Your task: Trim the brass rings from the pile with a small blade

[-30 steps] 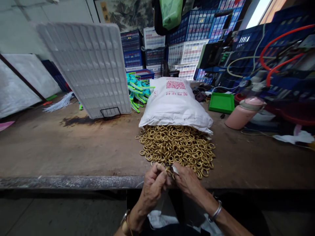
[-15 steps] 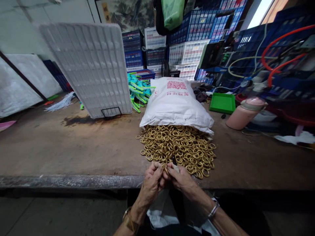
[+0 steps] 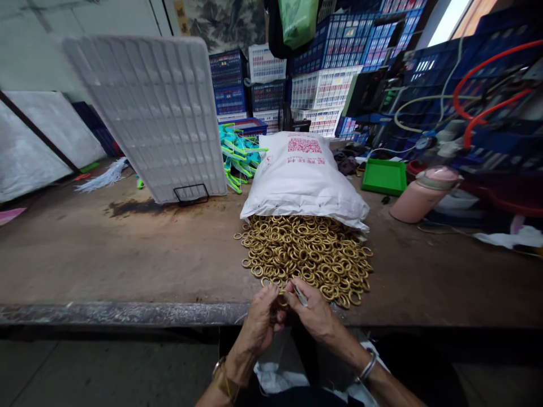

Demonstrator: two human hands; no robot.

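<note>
A heap of gold-coloured rings (image 3: 305, 254) spills from the mouth of a white woven sack (image 3: 301, 178) onto the table. At the near edge of the heap, my left hand (image 3: 259, 319) pinches a gold-coloured ring (image 3: 282, 299) between thumb and fingers. Close beside it, my right hand (image 3: 314, 311) is closed around a slim silvery tool (image 3: 300, 295), whose exact kind I cannot make out. Its fingertips meet the same ring from the right. Further rings may sit in my left palm, but the fingers hide most of it.
A ribbed white panel (image 3: 148, 118) stands propped on a black wire stand (image 3: 190, 194) at the left. Teal and lime-green pieces (image 3: 240, 158) lie behind it. To the right are a green tray (image 3: 384, 176) and a pink bottle (image 3: 424, 195). Stacked crates (image 3: 326, 90) fill the back.
My hands have shifted slightly apart and the ring between them shows more. The silvery tool in my right hand has turned, showing a longer shiny side. The heap and sack stay put.
</note>
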